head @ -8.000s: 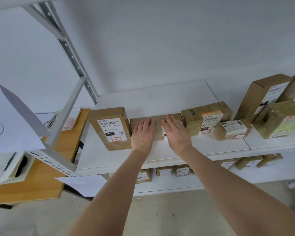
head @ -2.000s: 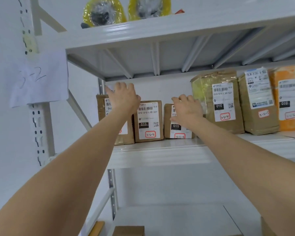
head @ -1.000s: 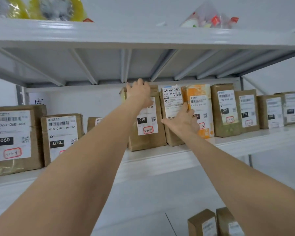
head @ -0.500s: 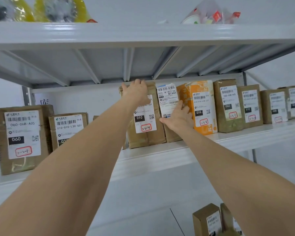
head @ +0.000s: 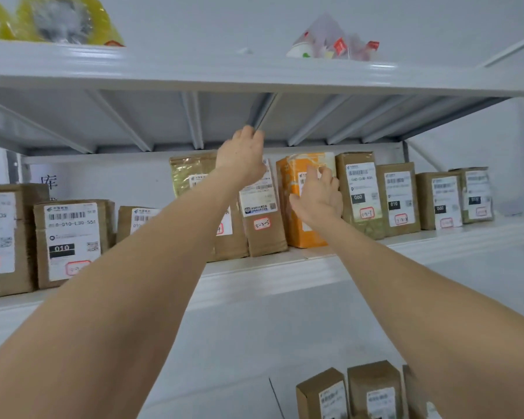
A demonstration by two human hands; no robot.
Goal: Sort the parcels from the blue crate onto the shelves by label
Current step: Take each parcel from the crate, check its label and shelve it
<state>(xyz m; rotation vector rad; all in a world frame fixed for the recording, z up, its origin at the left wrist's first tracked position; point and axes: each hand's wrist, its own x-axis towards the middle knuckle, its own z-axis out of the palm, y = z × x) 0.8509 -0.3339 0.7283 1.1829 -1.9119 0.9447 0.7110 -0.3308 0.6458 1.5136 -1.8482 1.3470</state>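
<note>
Two bare hands up at the shelving. Left hand (head: 242, 160) just left of and above the orange cardboard parcel (head: 294, 234), back to the camera, fingers bent forward and mostly hidden behind the knuckles; impossible to tell whether gripping anything. Right hand (head: 316, 198) in front of that orange parcel's face, fingers loosely bent and spread, nothing held; touching the parcel or just short of it, unclear. Just beside the orange parcel on its left, a tall brown paper-wrapped parcel with a white label (head: 265, 240), top hidden by the left hand. Further left, a brown parcel under glossy yellowish tape (head: 188, 173). Right of the orange parcel, a row of four upright brown cardboard parcels (head: 398, 201). All on the white metal middle shelf (head: 285, 269). Far left of the orange parcel, three more labelled brown boxes (head: 70, 243). Above it, a white upper shelf (head: 254, 75); below it, small brown boxes (head: 324, 394).
</note>
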